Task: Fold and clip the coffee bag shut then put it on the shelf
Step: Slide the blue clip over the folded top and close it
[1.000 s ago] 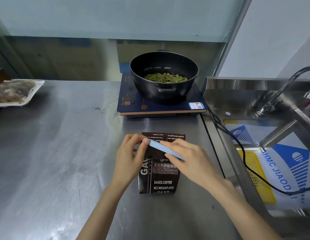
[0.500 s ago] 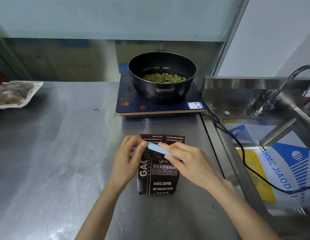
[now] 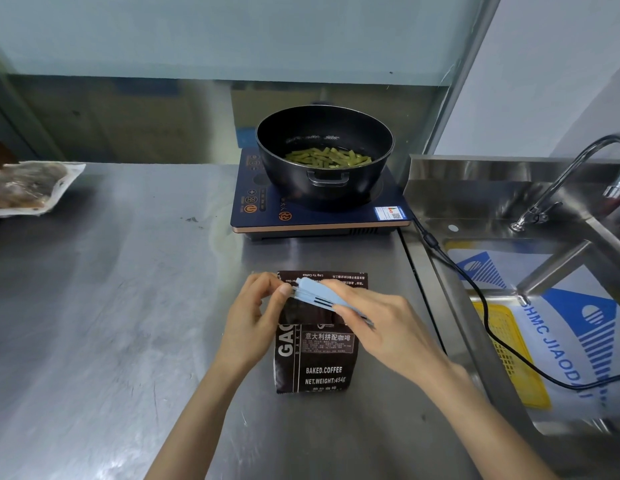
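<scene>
Left hand (image 3: 254, 317): fingertips pinch the end of a long pale-blue plastic sealing clip (image 3: 322, 297). Right hand (image 3: 381, 323): grips the clip's other end. Clip lies slanted across the folded top of a dark brown printed coffee bag (image 3: 315, 362), flat on the stainless steel counter (image 3: 111, 323), near a black pot (image 3: 324, 150) on a navy induction cooker (image 3: 256, 216).

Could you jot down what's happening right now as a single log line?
step: clipping | coffee bag: flat on counter, top folded | blue clip: across fold, held by both | left hand | right hand
</scene>
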Available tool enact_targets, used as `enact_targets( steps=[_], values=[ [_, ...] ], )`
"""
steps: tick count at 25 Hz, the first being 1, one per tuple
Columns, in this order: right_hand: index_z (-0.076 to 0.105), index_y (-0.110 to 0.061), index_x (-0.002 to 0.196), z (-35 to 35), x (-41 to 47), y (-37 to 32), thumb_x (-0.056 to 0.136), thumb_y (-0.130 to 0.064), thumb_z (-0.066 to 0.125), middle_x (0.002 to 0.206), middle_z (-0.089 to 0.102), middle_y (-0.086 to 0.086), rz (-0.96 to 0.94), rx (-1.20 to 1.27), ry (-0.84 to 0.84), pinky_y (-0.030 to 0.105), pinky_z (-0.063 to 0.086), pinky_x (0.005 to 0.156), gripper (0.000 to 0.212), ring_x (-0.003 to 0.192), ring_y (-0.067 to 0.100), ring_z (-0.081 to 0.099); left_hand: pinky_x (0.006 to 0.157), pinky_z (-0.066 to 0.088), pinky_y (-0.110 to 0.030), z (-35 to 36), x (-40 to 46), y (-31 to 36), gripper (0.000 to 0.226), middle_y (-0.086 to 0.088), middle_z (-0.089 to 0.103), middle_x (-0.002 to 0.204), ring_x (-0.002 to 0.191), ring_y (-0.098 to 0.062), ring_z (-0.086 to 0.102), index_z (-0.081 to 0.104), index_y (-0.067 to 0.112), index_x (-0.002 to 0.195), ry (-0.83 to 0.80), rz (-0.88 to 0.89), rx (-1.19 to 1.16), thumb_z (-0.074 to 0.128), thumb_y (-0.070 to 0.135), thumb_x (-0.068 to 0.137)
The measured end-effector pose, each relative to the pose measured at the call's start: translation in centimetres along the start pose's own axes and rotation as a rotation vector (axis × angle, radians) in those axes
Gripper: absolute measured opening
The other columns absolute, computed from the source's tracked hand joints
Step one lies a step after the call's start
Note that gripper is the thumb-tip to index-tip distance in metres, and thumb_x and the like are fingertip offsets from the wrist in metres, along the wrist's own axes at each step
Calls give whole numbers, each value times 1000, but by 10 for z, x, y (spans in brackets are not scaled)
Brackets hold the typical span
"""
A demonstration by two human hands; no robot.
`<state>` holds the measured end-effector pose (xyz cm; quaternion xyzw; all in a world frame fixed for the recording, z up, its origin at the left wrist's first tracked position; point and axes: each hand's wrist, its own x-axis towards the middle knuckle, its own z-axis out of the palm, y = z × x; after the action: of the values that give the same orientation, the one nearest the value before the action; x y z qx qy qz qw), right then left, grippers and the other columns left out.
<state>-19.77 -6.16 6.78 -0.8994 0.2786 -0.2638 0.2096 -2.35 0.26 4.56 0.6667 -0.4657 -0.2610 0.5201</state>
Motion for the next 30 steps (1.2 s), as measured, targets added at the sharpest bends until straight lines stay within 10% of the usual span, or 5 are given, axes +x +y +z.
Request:
enact_targets(
  steps=[13,19,30],
  values=[
    [67,-19,86,-23,-17,16,73,-48,52,97,57,-23,177,219,-52,5,40,75,35,92,-3,56,58,41,-3,-2,-2,14,20,8,63,80,67,12,58,52,18,71,22,-101,-157,45,20,89],
    [64,-27,88,-34,-28,20,83,-10,57,99,63,-8,300,422,-47,14,50,70,19,82,10,62,55,40,-1,-2,-4,18,19,9,64,76,64,14,58,53,16,73,33,-136,-180,45,19,89],
    [62,-24,90,-43,-26,20,86,-8,52,77,73,-17,408,584,131,5,46,68,20,71,-3,63,82,47,-14,-11,-8,14,6,-1,67,97,93,-4,62,57,20,84,-74,-167,-208,56,14,83]
  ],
)
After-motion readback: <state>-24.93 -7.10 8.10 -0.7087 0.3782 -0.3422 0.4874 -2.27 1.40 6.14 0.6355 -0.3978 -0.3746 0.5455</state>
